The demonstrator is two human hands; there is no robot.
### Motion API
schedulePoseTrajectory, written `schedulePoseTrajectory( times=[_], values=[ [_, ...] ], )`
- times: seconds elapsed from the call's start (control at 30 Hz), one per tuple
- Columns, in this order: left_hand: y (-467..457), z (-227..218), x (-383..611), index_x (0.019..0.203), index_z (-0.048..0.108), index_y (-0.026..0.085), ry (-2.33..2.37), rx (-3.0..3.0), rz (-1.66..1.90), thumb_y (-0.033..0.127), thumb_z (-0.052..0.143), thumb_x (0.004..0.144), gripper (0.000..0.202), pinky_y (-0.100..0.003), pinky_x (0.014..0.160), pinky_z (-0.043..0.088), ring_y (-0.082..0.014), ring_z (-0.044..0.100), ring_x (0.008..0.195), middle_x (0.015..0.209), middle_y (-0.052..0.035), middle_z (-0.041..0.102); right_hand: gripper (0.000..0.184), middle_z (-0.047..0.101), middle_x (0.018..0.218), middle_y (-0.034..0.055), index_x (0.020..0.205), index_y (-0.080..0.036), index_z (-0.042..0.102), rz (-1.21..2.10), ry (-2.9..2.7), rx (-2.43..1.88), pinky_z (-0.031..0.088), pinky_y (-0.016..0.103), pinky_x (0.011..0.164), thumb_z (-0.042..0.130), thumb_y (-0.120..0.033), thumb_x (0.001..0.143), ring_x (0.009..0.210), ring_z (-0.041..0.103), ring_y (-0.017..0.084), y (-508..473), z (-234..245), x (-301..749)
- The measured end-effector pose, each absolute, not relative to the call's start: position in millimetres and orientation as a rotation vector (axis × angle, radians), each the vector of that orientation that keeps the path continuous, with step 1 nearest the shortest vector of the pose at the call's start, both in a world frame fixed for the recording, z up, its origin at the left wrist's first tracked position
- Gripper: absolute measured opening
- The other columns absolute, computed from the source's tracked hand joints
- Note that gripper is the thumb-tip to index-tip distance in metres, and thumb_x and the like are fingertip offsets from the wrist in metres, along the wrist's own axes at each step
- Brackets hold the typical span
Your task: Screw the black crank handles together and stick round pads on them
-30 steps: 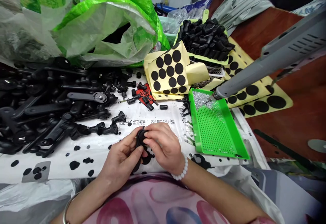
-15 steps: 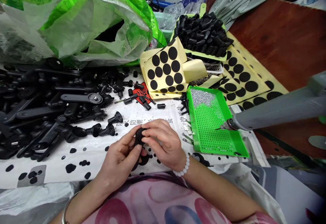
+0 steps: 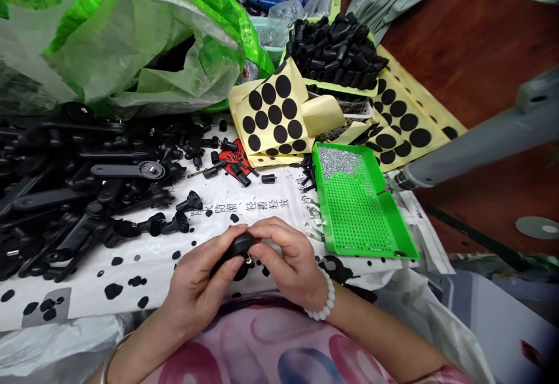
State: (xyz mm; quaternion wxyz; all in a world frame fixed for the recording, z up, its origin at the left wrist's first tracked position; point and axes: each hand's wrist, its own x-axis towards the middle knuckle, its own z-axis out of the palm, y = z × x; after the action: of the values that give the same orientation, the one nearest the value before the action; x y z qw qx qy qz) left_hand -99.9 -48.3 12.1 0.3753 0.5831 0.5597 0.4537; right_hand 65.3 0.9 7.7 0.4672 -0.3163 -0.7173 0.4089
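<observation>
Both hands meet low in the middle of the view, close to my body. My left hand (image 3: pixel 201 279) is closed around a round black plastic part (image 3: pixel 239 246), thumb on the near side. On its right side, my right hand (image 3: pixel 288 259) pinches the same part with thumb and fingers. A small shiny metal bit shows under the right thumb; the part's underside is hidden by the fingers. Several black parts with round cup-like ends (image 3: pixel 177 221) lie on the printed white sheet (image 3: pixel 166 276), left of the hands.
A heap of black plastic arms (image 3: pixel 87 197) covers the left side. At right is a green tray (image 3: pixel 362 221) with small silver screws, a grey power screwdriver (image 3: pixel 471 139) beside it. Sheets of black round stickers (image 3: pixel 275 113) and a pile of black tubes (image 3: pixel 334 52) stand behind.
The black part has turned in my hands, now showing a broad rounded side. My right fingers have curled in closer to it. The screwdriver's tip has shifted up and right, to the tray's edge.
</observation>
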Motion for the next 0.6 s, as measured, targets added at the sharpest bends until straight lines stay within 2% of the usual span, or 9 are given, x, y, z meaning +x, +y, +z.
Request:
schedulePoseTrajectory(
  times=[0.07, 0.13, 0.23, 0.3, 0.33, 0.37, 0.43, 0.5, 0.6],
  values=[
    [-47.0, 13.7, -98.8, 0.112, 0.069, 0.027, 1.413, 1.458, 1.170, 0.019, 0.066, 0.079, 0.033, -0.025, 0.085, 0.049, -0.0192, 0.066, 0.094, 0.109, -0.0018, 0.072, 0.011, 0.067, 0.087, 0.0063, 0.094, -0.017, 0.063, 0.937, -1.830, -0.765, 0.054, 0.029, 0.075, 0.056, -0.022, 0.087, 0.083, 0.063, 0.015, 1.3, 11.0, 69.0],
    [-44.2, 15.2, -96.8, 0.112, 0.069, 0.026, 1.362, 1.256, 1.147, 0.023, 0.066, 0.080, 0.032, -0.024, 0.080, 0.051, -0.0174, 0.067, 0.085, 0.102, -0.0027, 0.073, 0.016, 0.068, 0.090, 0.0069, 0.100, -0.018, 0.061, 0.787, -1.942, -0.771, 0.054, 0.032, 0.076, 0.057, -0.026, 0.087, 0.086, 0.064, 0.017, 5.0, 20.2, 78.7],
    [-37.8, 16.6, -92.7, 0.115, 0.065, 0.023, 1.144, 0.824, 1.088, 0.033, 0.065, 0.081, 0.035, -0.025, 0.069, 0.053, -0.0163, 0.066, 0.071, 0.088, -0.0065, 0.074, 0.036, 0.063, 0.111, 0.0105, 0.119, -0.021, 0.053, 0.217, -1.971, -0.809, 0.051, 0.041, 0.092, 0.058, -0.033, 0.086, 0.106, 0.059, 0.024, 20.1, 47.7, 103.2],
    [-32.6, 17.5, -89.2, 0.115, 0.063, 0.021, 1.006, 0.597, 1.063, 0.035, 0.066, 0.080, 0.037, -0.026, 0.063, 0.053, -0.0163, 0.065, 0.066, 0.082, -0.0084, 0.074, 0.051, 0.052, 0.126, 0.0086, 0.130, -0.028, 0.047, -0.263, -1.827, -0.874, 0.037, 0.045, 0.108, 0.061, -0.039, 0.082, 0.124, 0.046, 0.028, 37.4, 70.5, 121.0],
    [-29.9, 18.0, -87.2, 0.112, 0.064, 0.020, 0.967, 0.522, 1.054, 0.034, 0.067, 0.079, 0.036, -0.026, 0.060, 0.053, -0.0159, 0.064, 0.063, 0.081, -0.0088, 0.073, 0.060, 0.047, 0.132, 0.0076, 0.133, -0.030, 0.043, -0.444, -1.751, -0.895, 0.027, 0.046, 0.114, 0.064, -0.040, 0.078, 0.130, 0.040, 0.030, 47.7, 80.9, 128.7],
    [-27.4, 18.7, -85.0, 0.110, 0.064, 0.020, 0.950, 0.470, 1.045, 0.032, 0.068, 0.078, 0.034, -0.025, 0.058, 0.052, -0.0155, 0.063, 0.062, 0.081, -0.0088, 0.073, 0.065, 0.044, 0.134, 0.0086, 0.134, -0.029, 0.041, -0.574, -1.670, -0.887, 0.022, 0.048, 0.116, 0.067, -0.043, 0.076, 0.133, 0.035, 0.032, 58.7, 89.7, 135.0],
    [-22.9, 19.7, -80.3, 0.107, 0.064, 0.019, 0.951, 0.408, 1.025, 0.029, 0.070, 0.077, 0.032, -0.025, 0.056, 0.052, -0.0148, 0.062, 0.061, 0.080, -0.0085, 0.072, 0.076, 0.036, 0.140, 0.0131, 0.137, -0.022, 0.035, -0.589, -1.575, -1.002, 0.018, 0.053, 0.115, 0.069, -0.047, 0.073, 0.139, 0.023, 0.036, 81.1, 100.6, 143.8],
    [-19.7, 20.0, -76.0, 0.107, 0.063, 0.018, 0.967, 0.377, 1.003, 0.028, 0.071, 0.075, 0.034, -0.026, 0.056, 0.053, -0.0146, 0.062, 0.060, 0.079, -0.0086, 0.071, 0.080, 0.028, 0.144, 0.0158, 0.139, -0.021, 0.029, -0.547, -1.567, -1.111, 0.017, 0.056, 0.114, 0.067, -0.049, 0.075, 0.141, 0.016, 0.038, 102.9, 103.0, 149.0],
    [-18.9, 17.6, -73.4, 0.108, 0.062, 0.018, 1.031, 0.350, 0.973, 0.028, 0.073, 0.073, 0.037, -0.025, 0.057, 0.053, -0.0141, 0.061, 0.060, 0.079, -0.0075, 0.071, 0.080, 0.019, 0.148, 0.0158, 0.143, -0.023, 0.017, -0.460, -1.551, -1.160, 0.026, 0.055, 0.110, 0.063, -0.043, 0.081, 0.143, 0.008, 0.035, 135.3, 97.9, 155.6]
  ],
)
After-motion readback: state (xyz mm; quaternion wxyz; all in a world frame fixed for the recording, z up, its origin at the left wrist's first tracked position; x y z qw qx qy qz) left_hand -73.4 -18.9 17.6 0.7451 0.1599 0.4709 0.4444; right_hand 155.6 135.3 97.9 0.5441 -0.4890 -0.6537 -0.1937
